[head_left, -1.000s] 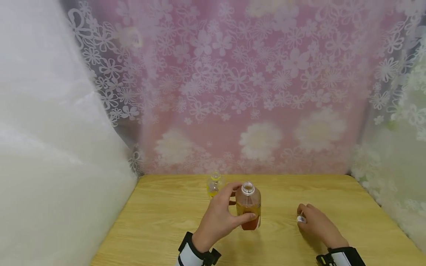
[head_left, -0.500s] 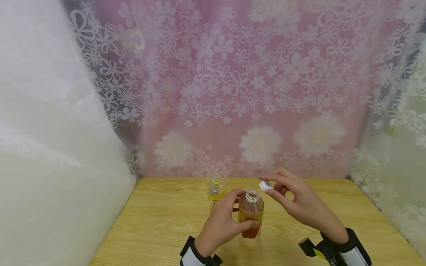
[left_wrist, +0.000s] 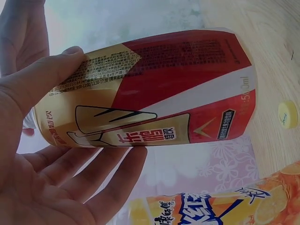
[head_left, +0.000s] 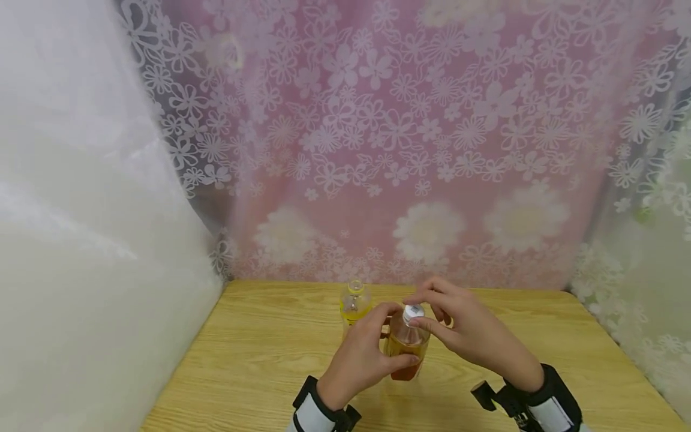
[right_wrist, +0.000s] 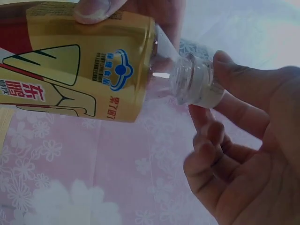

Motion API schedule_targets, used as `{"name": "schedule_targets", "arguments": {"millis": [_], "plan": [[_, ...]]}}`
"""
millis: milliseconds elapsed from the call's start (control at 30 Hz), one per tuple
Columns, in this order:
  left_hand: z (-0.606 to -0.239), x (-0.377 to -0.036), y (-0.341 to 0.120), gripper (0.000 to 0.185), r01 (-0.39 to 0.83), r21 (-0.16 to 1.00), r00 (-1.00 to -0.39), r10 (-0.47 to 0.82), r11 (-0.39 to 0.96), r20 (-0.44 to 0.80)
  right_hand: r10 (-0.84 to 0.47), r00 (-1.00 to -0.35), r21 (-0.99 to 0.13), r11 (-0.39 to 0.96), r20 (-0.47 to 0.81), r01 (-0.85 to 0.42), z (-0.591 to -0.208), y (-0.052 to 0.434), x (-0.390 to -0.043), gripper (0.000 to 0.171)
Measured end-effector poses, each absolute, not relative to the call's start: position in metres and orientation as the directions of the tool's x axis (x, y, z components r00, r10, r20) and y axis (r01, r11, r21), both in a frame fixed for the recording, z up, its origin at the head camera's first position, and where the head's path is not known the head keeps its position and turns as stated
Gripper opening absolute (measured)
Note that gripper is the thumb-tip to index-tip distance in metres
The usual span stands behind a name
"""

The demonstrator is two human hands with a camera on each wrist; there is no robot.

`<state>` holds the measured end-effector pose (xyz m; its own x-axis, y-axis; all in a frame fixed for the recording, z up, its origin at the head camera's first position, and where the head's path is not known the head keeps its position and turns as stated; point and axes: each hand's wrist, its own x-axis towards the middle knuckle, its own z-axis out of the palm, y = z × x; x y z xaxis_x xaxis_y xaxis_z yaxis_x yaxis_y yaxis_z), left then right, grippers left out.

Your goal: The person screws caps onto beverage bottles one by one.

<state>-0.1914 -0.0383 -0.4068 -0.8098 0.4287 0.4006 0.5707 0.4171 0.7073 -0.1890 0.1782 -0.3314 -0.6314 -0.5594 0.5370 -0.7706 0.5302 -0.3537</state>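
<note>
My left hand grips a drink bottle with a red and gold label, raised above the table and upright in the head view. The thumb lies across one side and the fingers reach round the other. With thumb and forefinger, my right hand pinches a white cap at the bottle's mouth. In the right wrist view the cap sits over the clear neck; how far it is screwed down cannot be told. The other right fingers are curled beside it.
Behind my left hand stands a second bottle, with yellow liquid, an orange-pictured label and an uncapped mouth. A yellow cap lies on the wooden table. Flowered curtains hang at the back.
My right hand has come up from the right side of the table with the white cap and brought it onto the bottle's mouth. The left hand keeps its hold, almost unmoved.
</note>
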Motion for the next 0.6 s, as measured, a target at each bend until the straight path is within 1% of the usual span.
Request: {"name": "schedule_targets", "arguments": {"millis": [133,233,300,367,467,533,600], "plan": [[-0.407,-0.191,-0.038,0.070,0.565,0.705,-0.814,0.427,0.429,0.392,-0.465,-0.710,-0.340,0.651,0.529,-0.679,-0.335,0.171,-0.184,0.023],[-0.408,-0.190,-0.037,0.070,0.568,0.697,-0.813,0.427,0.437,0.395,-0.403,-0.734,-0.292,0.730,0.546,-0.618,-0.338,0.166,-0.181,0.023],[-0.408,-0.190,-0.036,0.071,0.571,0.698,-0.812,0.426,0.433,0.400,-0.388,-0.744,-0.273,0.757,0.544,-0.594,-0.338,0.165,-0.180,0.030],[-0.408,-0.190,-0.036,0.072,0.576,0.695,-0.808,0.426,0.430,0.407,-0.409,-0.742,-0.294,0.733,0.531,-0.614,-0.338,0.167,-0.181,0.041],[-0.407,-0.190,-0.037,0.074,0.581,0.697,-0.804,0.430,0.420,0.411,-0.491,-0.718,-0.378,0.623,0.494,-0.685,-0.334,0.174,-0.183,0.050],[-0.407,-0.190,-0.038,0.075,0.584,0.695,-0.802,0.432,0.420,0.414,-0.553,-0.675,-0.418,0.531,0.488,-0.737,-0.332,0.179,-0.185,0.047],[-0.407,-0.190,-0.039,0.076,0.588,0.691,-0.799,0.433,0.420,0.417,-0.596,-0.634,-0.424,0.472,0.493,-0.773,-0.331,0.181,-0.187,0.042]]}}
